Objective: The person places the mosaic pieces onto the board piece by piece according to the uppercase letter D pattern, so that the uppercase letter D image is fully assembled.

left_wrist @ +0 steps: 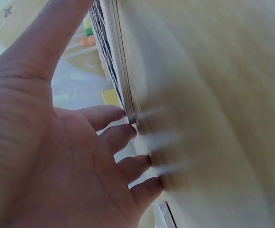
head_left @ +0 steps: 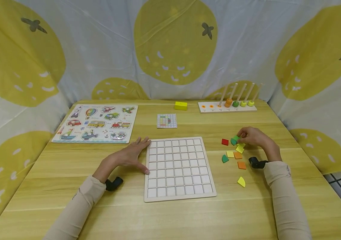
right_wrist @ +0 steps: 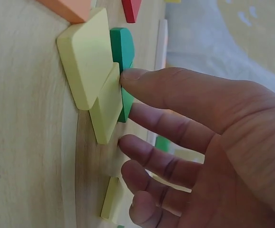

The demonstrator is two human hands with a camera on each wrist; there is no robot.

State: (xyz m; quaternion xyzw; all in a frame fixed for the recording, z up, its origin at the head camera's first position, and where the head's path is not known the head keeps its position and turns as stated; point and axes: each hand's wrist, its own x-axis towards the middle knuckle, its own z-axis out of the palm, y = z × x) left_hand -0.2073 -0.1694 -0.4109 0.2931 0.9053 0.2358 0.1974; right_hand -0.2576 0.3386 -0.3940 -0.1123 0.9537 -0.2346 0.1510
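A square wooden board with a white grid lies in front of me. My left hand rests at its left edge, fingers spread, thumb and fingertips touching the rim. In the left wrist view, fingertips meet the edge of the board. To the right, my right hand pinches a green block between thumb and index finger, the other fingers loosely curled. Two yellow blocks lie overlapping beside it. Around them are a red block, orange squares, a dark green quarter-round and a yellow quarter-round.
A small pattern card lies behind the board, with a yellow box farther back. At the back right stands a peg counting stand with coloured beads. A vehicle picture puzzle occupies the back left. A patterned cloth hangs behind the table.
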